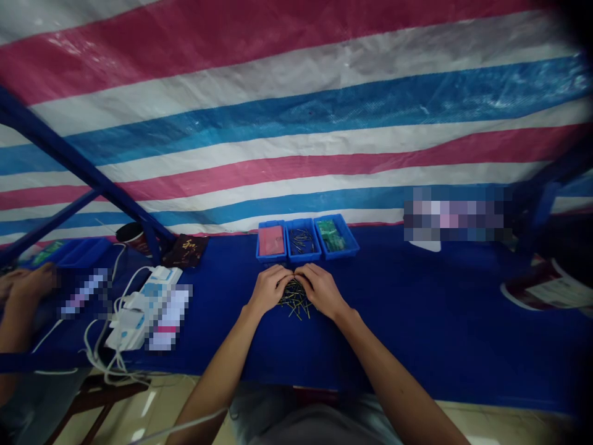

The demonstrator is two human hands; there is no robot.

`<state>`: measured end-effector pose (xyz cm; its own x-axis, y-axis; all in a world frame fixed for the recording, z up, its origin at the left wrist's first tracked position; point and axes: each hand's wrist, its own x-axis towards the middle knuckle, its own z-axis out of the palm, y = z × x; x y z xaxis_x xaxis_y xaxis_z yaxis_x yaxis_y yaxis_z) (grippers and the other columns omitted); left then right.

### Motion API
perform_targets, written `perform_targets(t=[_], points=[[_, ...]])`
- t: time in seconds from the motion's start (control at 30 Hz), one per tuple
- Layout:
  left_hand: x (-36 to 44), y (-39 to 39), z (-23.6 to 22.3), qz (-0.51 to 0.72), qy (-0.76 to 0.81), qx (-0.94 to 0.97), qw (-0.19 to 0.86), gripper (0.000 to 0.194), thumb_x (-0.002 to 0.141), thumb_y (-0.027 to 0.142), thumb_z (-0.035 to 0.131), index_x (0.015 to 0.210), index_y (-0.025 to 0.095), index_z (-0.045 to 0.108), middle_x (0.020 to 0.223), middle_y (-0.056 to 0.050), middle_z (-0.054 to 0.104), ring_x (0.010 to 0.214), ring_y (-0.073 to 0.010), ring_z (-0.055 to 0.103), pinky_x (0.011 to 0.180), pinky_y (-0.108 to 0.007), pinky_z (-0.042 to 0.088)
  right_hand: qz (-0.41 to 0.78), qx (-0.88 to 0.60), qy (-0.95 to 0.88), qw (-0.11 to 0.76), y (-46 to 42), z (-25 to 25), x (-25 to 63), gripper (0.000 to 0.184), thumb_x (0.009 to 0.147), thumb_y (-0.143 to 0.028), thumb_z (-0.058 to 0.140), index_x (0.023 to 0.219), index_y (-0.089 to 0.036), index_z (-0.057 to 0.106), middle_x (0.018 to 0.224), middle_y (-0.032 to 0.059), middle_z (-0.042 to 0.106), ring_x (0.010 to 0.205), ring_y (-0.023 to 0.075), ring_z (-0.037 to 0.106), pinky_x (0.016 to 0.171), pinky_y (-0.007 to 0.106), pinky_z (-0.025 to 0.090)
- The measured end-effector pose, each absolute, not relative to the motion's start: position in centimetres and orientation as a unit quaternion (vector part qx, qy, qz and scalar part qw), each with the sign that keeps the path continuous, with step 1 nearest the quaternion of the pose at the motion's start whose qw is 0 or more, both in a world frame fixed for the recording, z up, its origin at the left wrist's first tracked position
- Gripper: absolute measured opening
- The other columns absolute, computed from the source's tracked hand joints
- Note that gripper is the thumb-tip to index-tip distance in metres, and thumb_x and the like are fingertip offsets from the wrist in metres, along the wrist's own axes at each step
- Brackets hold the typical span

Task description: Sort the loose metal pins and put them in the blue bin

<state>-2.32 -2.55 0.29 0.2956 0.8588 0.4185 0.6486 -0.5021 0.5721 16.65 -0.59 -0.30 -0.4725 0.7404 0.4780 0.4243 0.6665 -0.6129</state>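
My left hand (269,288) and my right hand (320,289) meet just in front of the blue bins, fingertips pinched together and almost touching. Both hands are closed; whatever lies between the fingertips is too small to make out. Right under them a loose pile of thin, short, dark and yellowish sticks (296,303) is spread on the blue table (370,346). Behind the hands stand three small blue bins in a row. The left bin (272,256) holds a pink packet, the middle bin (303,255) similar thin pieces, and the right bin (340,252) green packets.
On the left lie a white power strip (136,315) with tangled cables, a blurred-out phone-like object (170,318) and a brown packet (185,250). Another person's hands (30,284) are at far left. A dark red tub (546,287) lies at right. Striped sheeting (296,136) hangs behind.
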Motion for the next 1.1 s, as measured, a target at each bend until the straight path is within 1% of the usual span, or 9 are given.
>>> perform_targets(t=[0.4,0.6,0.77,1.1], points=[[-2.4,-2.5,0.2,0.363,0.475,0.788,0.147,0.022,0.100,0.025,0.048,0.098,0.018,0.069,0.086,-0.006,0.068,0.080,-0.0176,0.063,0.074,-0.029,0.047,0.179,-0.361,-0.845,0.351,-0.6,0.0,16.8,0.018,0.103,-0.023,0.044,0.104,-0.022,0.062,0.093,0.0064,0.067,0.090,0.0206,0.062,0.080,0.033,0.047],[-2.3,-2.7,0.5,0.357,0.480,0.788,0.144,0.021,0.100,0.027,0.050,0.094,0.017,0.068,0.080,-0.005,0.064,0.076,-0.0171,0.060,0.072,-0.029,0.045,0.172,-0.355,-0.829,0.396,-0.6,-0.5,16.7,0.021,0.102,-0.023,0.046,0.112,-0.024,0.065,0.102,0.0059,0.069,0.096,0.0204,0.062,0.086,0.034,0.049],[-2.2,-2.8,0.6,0.360,0.475,0.790,0.144,0.021,0.099,0.027,0.050,0.092,0.017,0.068,0.078,-0.005,0.063,0.073,-0.0168,0.058,0.070,-0.029,0.045,0.157,-0.348,-0.832,0.403,-0.6,-1.1,16.6,0.022,0.102,-0.023,0.047,0.108,-0.025,0.068,0.099,0.0052,0.070,0.092,0.0191,0.064,0.084,0.033,0.049],[-2.2,-2.8,0.6,0.361,0.464,0.793,0.162,0.022,0.099,0.026,0.050,0.090,0.017,0.068,0.082,-0.006,0.066,0.078,-0.0175,0.061,0.074,-0.030,0.047,0.123,-0.372,-0.846,0.361,-0.8,-0.4,16.8,0.020,0.100,-0.016,0.048,0.099,-0.022,0.067,0.092,0.0046,0.068,0.086,0.0172,0.062,0.079,0.029,0.044]])
